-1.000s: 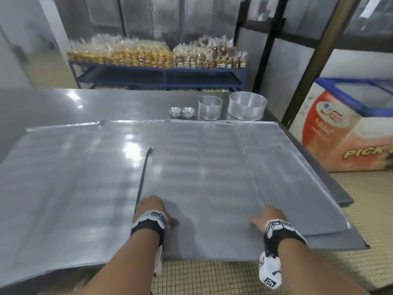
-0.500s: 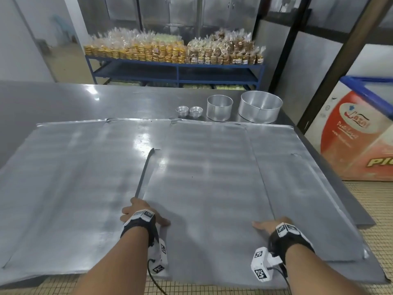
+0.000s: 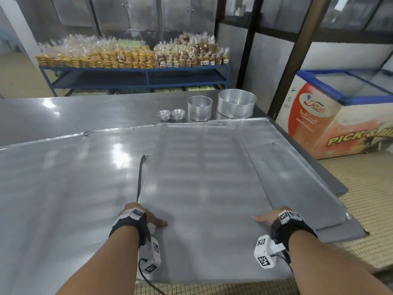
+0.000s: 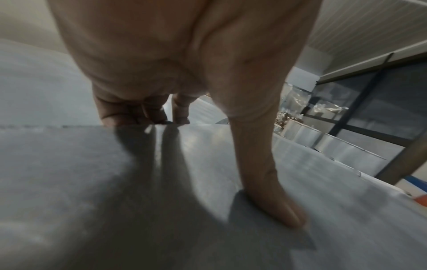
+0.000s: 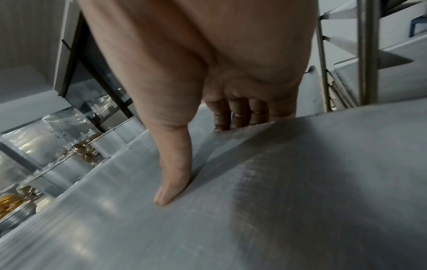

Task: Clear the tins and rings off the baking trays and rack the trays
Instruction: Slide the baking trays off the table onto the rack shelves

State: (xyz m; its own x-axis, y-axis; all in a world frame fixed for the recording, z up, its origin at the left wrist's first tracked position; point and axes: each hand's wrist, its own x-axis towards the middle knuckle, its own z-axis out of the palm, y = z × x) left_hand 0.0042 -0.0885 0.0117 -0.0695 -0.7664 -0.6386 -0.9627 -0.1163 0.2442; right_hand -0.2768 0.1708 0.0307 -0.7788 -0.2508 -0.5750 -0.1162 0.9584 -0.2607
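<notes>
A flat metal baking tray (image 3: 202, 177) lies on top of others on the steel table (image 3: 74, 116). My left hand (image 3: 144, 216) grips its left edge, thumb (image 4: 272, 197) on top and fingers (image 4: 129, 113) curled under the edge. My right hand (image 3: 272, 216) grips the right edge the same way, thumb (image 5: 173, 179) on top, fingers (image 5: 240, 115) beneath. The tray's left side is lifted off the tray (image 3: 53, 188) below. Two small tins (image 3: 171, 114), a ring (image 3: 200, 107) and a larger ring (image 3: 236, 103) stand on the table beyond the trays.
Another tray (image 3: 297, 177) shows under the held one at the right. A blue shelf (image 3: 138, 79) of bagged biscuits runs along the back. A chest freezer (image 3: 340, 116) stands at the right. A rack frame (image 5: 367, 54) appears in the right wrist view.
The held tray has come toward me over the near table edge, and my view has pulled back and up. Both hands keep their grip on its edges.
</notes>
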